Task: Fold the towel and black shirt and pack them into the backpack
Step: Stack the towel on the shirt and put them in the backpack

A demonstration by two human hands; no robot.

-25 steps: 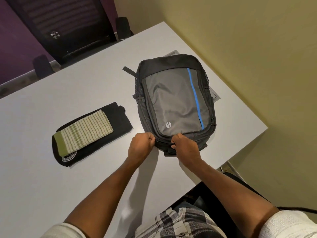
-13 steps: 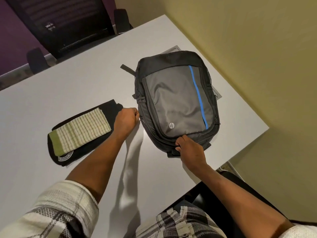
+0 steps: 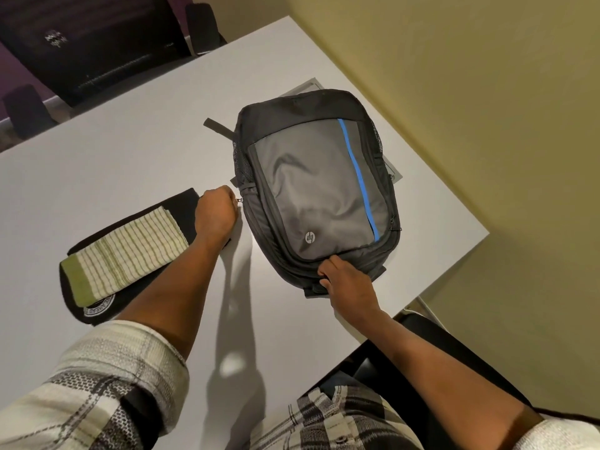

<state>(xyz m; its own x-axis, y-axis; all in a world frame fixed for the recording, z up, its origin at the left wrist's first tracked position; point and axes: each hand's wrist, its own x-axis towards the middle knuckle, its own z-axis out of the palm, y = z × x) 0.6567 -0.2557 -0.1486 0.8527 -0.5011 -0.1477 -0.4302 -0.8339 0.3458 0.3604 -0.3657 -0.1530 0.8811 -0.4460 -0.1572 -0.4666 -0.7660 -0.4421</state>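
Note:
A grey and black backpack (image 3: pixel 318 190) with a blue stripe lies flat on the white table (image 3: pixel 130 125). My left hand (image 3: pixel 217 211) pinches a small metal zipper pull at the backpack's left side. My right hand (image 3: pixel 345 280) grips the backpack's near end, fingers curled over its edge. To the left lies the folded green-striped towel (image 3: pixel 125 254) on top of the folded black shirt (image 3: pixel 97 311), which shows a round white print. My left forearm crosses the shirt's right end.
A sheet of paper (image 3: pixel 305 87) sticks out from under the backpack's far end. A black office chair (image 3: pixel 97 50) stands beyond the table's far edge. The table's right corner (image 3: pixel 483 233) is near a yellow wall. A dark seat shows below my right arm.
My left hand has drawn the zipper pull from the backpack's near end round its left side, away from me. My right hand has kept its hold on the near end.

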